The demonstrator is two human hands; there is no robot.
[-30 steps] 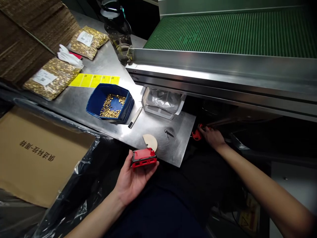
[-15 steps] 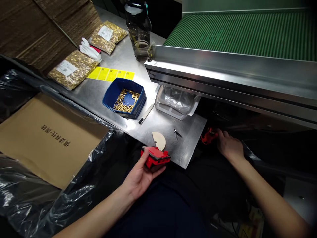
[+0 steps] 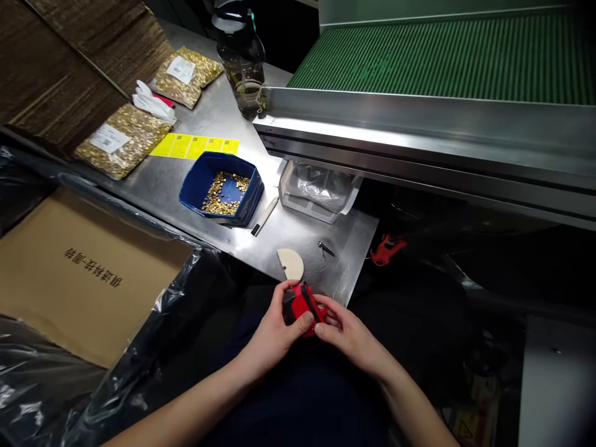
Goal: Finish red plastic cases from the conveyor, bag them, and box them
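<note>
My left hand (image 3: 279, 321) is wrapped round a small boxy red-and-black plastic part (image 3: 302, 305), held tilted in front of my body just off the table's near edge. From the other side, my right hand (image 3: 342, 329) grips the right end of the same part with thumb and fingers; some of its fingertips are hidden. Just beyond the part lies a flat, pale half-disc (image 3: 291, 264) with a small notch. A red-handled tool (image 3: 387, 249) sits apart from both hands, beside the table's right edge; its exact kind is unclear.
A blue bin (image 3: 254, 205) of small brass-coloured pieces stands on the metal table, with a pen-like tool (image 3: 265, 215) and small nail clippers (image 3: 326, 248) nearby. A grey tray (image 3: 310, 211) sits under the green conveyor's metal rail (image 3: 372, 133). At left is a plastic-lined carton (image 3: 93, 267).
My right hand has let go of the red-handled tool and come left to the red-and-black part. My left hand has turned the part more upright. The view has shifted slightly.
</note>
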